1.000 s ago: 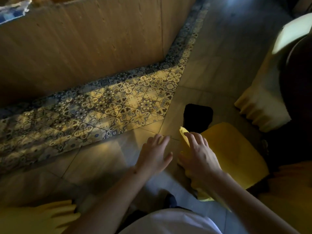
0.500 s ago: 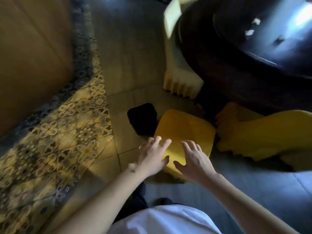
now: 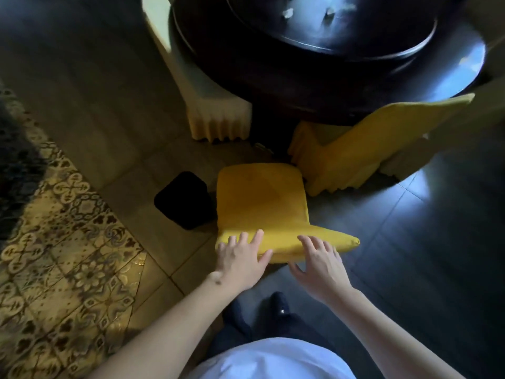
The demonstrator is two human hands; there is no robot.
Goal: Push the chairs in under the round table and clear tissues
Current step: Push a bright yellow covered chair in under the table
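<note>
- The left hand (image 3: 240, 259) lies flat, fingers spread and nearly straight, on the near left part of the top edge of a yellow chair (image 3: 263, 203); it grips nothing.
- The right hand (image 3: 321, 259) is also spread, its fingertips at the same top edge further right, the thumb hanging off below the edge; whether the fingers truly press on the fabric cannot be told.
- The yellow chair stands on the floor (image 3: 437, 242) just ahead of the person, its covered seat facing the round bench (image 3: 328, 77), well short of it and not yet under it.
- A black bin (image 3: 183, 199) stands on the floor just beside the chair's left side.
- A second yellow chair (image 3: 355, 149) leans at a tilt beyond the first one's far right corner, its upper part reaching under the bench's near edge.
- A pale covered chair (image 3: 216, 116) stands at the bench's left edge, its skirted cover hanging to the floor.
- The bench is dark and glossy, with a raised round turntable (image 3: 341, 26) in its middle.
- A few small white tissues (image 3: 288, 13) lie on the turntable, blurred, towards the bench's far side.
- Patterned tiles (image 3: 68, 255) run along the floor at the left.
- The person's white top (image 3: 273, 359) and a dark shoe (image 3: 280, 306) show at the lower edge.
</note>
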